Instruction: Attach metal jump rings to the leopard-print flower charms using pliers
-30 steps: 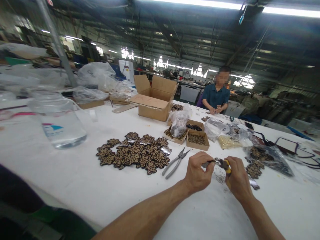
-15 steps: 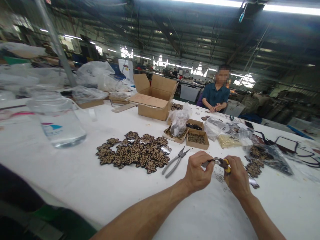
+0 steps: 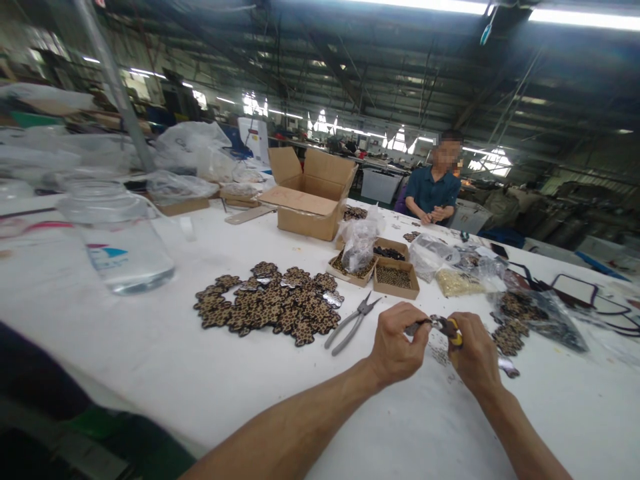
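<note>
My right hand is wrapped round yellow-handled pliers, whose jaws point left toward my left hand. Thumb and fingers of my left hand pinch a small dark piece at the tips of the jaws; its shape is mostly hidden. Grey pliers lie on the table to the left of my left hand. Farther left is a pile of leopard-print pieces. Small metal bits are scattered on the white surface between my hands.
Small cardboard trays of little parts stand beyond my hands, near an open cardboard box. A clear water jug is at left. Plastic bags and more leopard pieces lie right. Across the white table sits a person.
</note>
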{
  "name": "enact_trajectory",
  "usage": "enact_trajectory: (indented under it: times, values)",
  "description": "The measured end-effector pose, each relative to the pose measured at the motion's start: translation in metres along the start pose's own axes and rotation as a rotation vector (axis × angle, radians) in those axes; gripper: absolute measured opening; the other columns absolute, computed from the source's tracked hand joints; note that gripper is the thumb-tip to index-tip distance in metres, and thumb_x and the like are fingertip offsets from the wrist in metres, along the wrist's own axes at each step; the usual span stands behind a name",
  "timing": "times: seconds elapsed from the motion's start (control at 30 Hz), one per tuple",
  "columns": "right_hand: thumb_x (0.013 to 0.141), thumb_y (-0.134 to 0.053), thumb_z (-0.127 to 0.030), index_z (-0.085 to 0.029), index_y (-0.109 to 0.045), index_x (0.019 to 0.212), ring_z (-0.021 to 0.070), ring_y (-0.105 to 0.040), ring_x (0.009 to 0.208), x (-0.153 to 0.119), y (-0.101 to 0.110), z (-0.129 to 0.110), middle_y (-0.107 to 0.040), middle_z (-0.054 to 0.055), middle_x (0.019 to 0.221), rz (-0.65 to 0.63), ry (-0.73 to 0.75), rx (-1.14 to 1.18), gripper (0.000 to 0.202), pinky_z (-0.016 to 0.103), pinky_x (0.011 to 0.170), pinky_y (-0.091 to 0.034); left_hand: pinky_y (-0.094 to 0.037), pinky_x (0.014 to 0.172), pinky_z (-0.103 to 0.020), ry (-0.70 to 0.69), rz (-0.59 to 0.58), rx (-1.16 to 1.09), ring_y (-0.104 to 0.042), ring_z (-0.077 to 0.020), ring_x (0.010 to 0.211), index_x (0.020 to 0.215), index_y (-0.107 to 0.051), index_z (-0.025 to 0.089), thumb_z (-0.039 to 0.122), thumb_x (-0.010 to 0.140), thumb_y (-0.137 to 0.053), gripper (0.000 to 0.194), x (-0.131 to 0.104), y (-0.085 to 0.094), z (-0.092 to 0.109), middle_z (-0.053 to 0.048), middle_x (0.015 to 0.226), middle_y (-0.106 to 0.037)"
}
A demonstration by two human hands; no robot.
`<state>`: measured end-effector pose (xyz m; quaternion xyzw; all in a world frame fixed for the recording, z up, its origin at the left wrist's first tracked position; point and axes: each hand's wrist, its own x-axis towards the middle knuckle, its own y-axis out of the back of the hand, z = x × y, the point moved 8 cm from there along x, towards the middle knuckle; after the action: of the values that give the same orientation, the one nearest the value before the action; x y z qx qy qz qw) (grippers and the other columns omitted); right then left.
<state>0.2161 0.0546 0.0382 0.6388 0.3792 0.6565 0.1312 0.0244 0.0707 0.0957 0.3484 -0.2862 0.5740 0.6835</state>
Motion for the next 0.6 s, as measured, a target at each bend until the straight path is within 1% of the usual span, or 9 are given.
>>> enact_trajectory:
  times: [0.27, 0.43, 0.6]
  values:
    - [0.086, -0.052, -0.009, -0.02, -0.055, 0.107, 0.0265, -0.056, 0.092, -0.0006, 0.0004, 0.0003, -0.06, 0.009, 0.098, 0.007, 0.022, -0.01, 0.024, 0.039, 0.079, -0.046, -0.048, 0.071, -0.031, 0.018, -0.011, 0.004, -0.059, -0.0169, 0.075, 0.083, -0.066, 0.017, 0.014, 0.084, -0.061, 0.005, -0.0008, -0.0016, 0.0007, -0.006, 0.077, -0.066]
    - [0.083, -0.052, -0.008, -0.02, -0.055, 0.106, 0.0265, -0.056, 0.09, -0.0016, -0.0005, 0.0002, -0.061, 0.009, 0.097, -0.014, 0.014, -0.041, 0.026, 0.039, 0.079, -0.044, -0.048, 0.072, -0.031, 0.011, -0.015, 0.005, -0.059, -0.0169, 0.075, 0.084, -0.067, 0.016, 0.015, 0.084, -0.061, 0.005, -0.0006, -0.0016, 0.0011, -0.006, 0.078, -0.066]
    - [0.083, -0.053, -0.008, -0.02, -0.056, 0.104, 0.026, -0.056, 0.088, -0.0025, 0.0002, 0.001, -0.062, 0.009, 0.096, -0.018, 0.016, -0.067, 0.024, 0.038, 0.076, -0.043, -0.049, 0.071, -0.031, 0.017, -0.029, 0.005, -0.059, -0.0166, 0.074, 0.084, -0.067, 0.016, 0.015, 0.084, -0.061, 0.005, -0.0011, -0.0033, -0.0007, -0.006, 0.077, -0.066]
